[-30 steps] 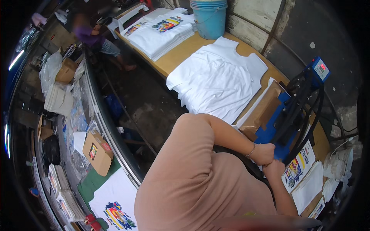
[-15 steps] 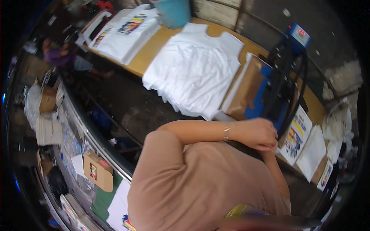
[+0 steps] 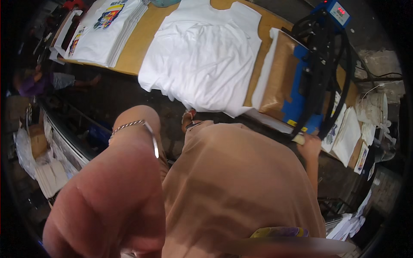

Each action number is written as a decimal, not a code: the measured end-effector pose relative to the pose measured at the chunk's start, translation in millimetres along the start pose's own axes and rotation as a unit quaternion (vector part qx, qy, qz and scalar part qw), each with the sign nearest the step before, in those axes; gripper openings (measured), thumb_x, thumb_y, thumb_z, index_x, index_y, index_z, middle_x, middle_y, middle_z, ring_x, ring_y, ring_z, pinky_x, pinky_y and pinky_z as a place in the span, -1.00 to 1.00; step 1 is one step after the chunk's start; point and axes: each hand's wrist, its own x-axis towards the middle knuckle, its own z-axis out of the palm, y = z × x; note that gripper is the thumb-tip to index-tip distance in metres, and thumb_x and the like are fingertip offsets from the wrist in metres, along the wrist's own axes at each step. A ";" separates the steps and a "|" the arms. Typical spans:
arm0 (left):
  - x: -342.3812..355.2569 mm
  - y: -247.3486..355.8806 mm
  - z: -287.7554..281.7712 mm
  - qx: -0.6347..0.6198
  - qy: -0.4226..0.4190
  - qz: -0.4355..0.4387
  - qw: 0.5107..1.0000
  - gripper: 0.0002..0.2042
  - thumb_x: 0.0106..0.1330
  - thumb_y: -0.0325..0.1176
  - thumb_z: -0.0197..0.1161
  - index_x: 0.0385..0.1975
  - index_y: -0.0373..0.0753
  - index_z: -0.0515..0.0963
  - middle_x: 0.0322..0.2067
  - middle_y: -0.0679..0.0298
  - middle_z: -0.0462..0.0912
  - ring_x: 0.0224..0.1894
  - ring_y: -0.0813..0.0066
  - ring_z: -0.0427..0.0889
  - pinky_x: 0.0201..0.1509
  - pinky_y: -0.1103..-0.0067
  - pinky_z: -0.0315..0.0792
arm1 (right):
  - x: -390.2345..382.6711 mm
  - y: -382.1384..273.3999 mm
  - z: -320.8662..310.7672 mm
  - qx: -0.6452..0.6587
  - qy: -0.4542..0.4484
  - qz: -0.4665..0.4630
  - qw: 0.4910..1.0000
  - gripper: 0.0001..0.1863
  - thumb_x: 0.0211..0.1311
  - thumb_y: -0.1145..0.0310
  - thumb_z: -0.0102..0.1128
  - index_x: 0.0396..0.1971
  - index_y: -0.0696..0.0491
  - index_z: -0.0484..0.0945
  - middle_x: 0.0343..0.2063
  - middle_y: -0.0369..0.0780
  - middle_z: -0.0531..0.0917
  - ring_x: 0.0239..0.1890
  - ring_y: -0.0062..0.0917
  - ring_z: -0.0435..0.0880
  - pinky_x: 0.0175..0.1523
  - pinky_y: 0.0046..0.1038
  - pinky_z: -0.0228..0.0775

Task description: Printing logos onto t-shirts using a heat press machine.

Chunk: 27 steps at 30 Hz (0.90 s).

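My left hand (image 3: 107, 202) is raised very close in front, blurred and large, with two bracelets at its wrist; its fingers are mostly cut off by the lower edge. Down at the right, my right hand (image 3: 309, 146) is closed round the pale-tipped handle (image 3: 299, 138) at the front of a heat press (image 3: 316, 81). This press has a black frame and a blue control box (image 3: 337, 12) with red lit digits. Brown sheeting (image 3: 279, 81) and blue material lie at its base. Left of it, a creased white sleeveless shirt (image 3: 198, 60) is spread on the table.
The wooden table (image 3: 134, 51) bears a stack of printed white shirts (image 3: 103, 30) at the far left. Folded white cloth (image 3: 346, 137) lies right of the press. Cables (image 3: 344, 99) hang beside it. A person in purple (image 3: 34, 86) is at the far left.
My left hand has left the right forearm and come up close on the left. My view has shifted, and my right hand, covered before, now shows at the press handle.
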 end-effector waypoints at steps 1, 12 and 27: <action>-8.7 -15.7 -15.9 0.004 -0.001 -0.004 1.000 -0.73 0.27 0.05 0.06 -0.29 0.05 0.53 -0.26 0.48 0.57 -0.04 0.65 0.44 -0.07 0.59 0.36 | -0.5 -3.6 0.5 -0.005 0.000 0.018 1.000 -0.66 -0.42 0.33 0.37 -0.49 0.10 0.56 -0.57 -0.10 0.60 -0.43 -0.19 0.59 -0.26 -0.25 0.39; -85.3 -127.4 -109.3 -0.389 0.231 -0.193 0.871 -0.73 0.26 0.03 0.09 -0.32 0.01 0.55 -0.22 0.49 0.58 -0.01 0.66 0.44 -0.04 0.56 0.36 | 27.4 -114.9 -46.4 -0.115 -0.021 0.323 0.939 -0.60 -0.06 0.45 0.16 -0.11 0.05 0.49 -0.16 -0.16 0.58 -0.05 -0.25 0.51 0.10 -0.20 0.25; -483.6 -10.1 -210.4 0.076 -0.520 -0.683 0.506 -0.73 0.22 -0.20 0.22 -0.40 -0.30 0.42 -0.48 0.13 0.51 -0.39 0.16 0.50 -0.27 0.35 0.39 | 387.6 -142.0 201.3 0.175 0.096 0.295 0.935 -0.63 0.01 0.28 0.26 -0.17 0.13 0.57 -0.16 -0.06 0.60 -0.11 -0.29 0.57 0.02 -0.33 0.39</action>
